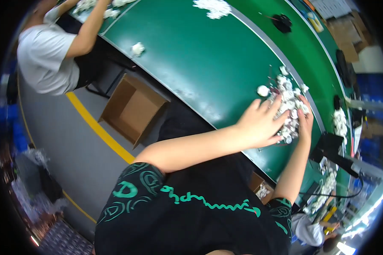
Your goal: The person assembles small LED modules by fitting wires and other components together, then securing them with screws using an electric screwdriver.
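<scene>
Black fabric lies nearest: a T-shirt [208, 231] with green script lettering [212, 204] across the chest, which we do not transcribe. Ahead of it, on the green tabletop [187, 72], we see the hands apart, one on either side of a loose pile of small white parts [290, 102]. The left hand [258, 127] is spread over the pile's near-left side; the right hand [305, 121] curves along its right edge, and we cannot tell whether its fingers close on a part. One rounded white piece [263, 90] lies just beside the pile. We judge the handling to be under way, since the pile is jumbled; how much is finished cannot be told. Farther off, a white cluster [137, 49] rests near the tabletop's edge, and a flat white heap [212, 7] lies beyond, both out of the hands' reach. At upper right, printed sheets [331, 7] are too small to read.
</scene>
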{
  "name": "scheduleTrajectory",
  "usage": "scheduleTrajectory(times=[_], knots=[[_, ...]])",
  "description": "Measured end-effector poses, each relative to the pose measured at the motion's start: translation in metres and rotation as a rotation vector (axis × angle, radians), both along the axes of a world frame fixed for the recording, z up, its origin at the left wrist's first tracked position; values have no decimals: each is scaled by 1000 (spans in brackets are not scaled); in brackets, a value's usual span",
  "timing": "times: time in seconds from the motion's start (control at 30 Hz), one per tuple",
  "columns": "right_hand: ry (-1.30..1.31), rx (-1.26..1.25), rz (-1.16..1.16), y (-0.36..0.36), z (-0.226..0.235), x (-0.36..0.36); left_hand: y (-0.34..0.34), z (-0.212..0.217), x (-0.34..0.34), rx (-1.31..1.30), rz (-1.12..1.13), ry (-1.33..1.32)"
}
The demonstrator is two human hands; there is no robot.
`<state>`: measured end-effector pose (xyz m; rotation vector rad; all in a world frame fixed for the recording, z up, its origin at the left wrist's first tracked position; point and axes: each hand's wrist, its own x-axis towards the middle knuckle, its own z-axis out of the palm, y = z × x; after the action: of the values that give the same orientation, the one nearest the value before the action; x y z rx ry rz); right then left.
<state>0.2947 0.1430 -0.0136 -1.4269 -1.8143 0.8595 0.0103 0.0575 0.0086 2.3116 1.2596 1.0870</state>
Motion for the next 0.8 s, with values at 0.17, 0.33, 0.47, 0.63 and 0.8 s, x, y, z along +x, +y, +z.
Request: scheduleTrajectory(times=[0.17,0.33,0.47,0.63,0.8], knots=[[-90,7,-136,-11,6,2,0,-3,-128,271,267,43],[-394,177,-382,-22,48,-32,21,-48,-283,-45,951,344],[-519,432,-340,15,66,-57,54,-42,-266,-76,569,412],[-599,175,-11,89,39,-54,61,-27,-152,-145,84,363],[-712,-21,112,92,35,-61,52,-13,-40,-179,-222,350]])
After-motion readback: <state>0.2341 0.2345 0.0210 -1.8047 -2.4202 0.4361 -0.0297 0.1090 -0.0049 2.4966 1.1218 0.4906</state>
